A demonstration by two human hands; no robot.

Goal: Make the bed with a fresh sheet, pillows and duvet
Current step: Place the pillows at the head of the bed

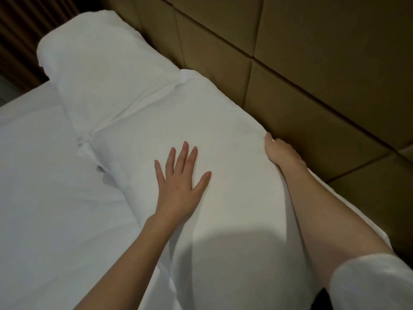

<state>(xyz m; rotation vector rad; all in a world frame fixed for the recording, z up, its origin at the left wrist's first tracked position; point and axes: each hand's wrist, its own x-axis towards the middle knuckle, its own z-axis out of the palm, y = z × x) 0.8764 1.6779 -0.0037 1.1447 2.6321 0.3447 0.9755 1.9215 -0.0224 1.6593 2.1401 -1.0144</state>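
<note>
Keep left hand [181,180] flat, fingers spread, pressing near pillow [201,153] at head edge of bed [44,175], while right hand [281,153], fingers curled over pillow's far edge against headboard [312,74], squares it beside far pillow [100,70].

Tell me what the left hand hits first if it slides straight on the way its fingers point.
Likely the far pillow. The left hand lies flat on the near pillow, fingers aimed up and slightly right, so it might instead run off toward the headboard; depth is unclear.
</note>
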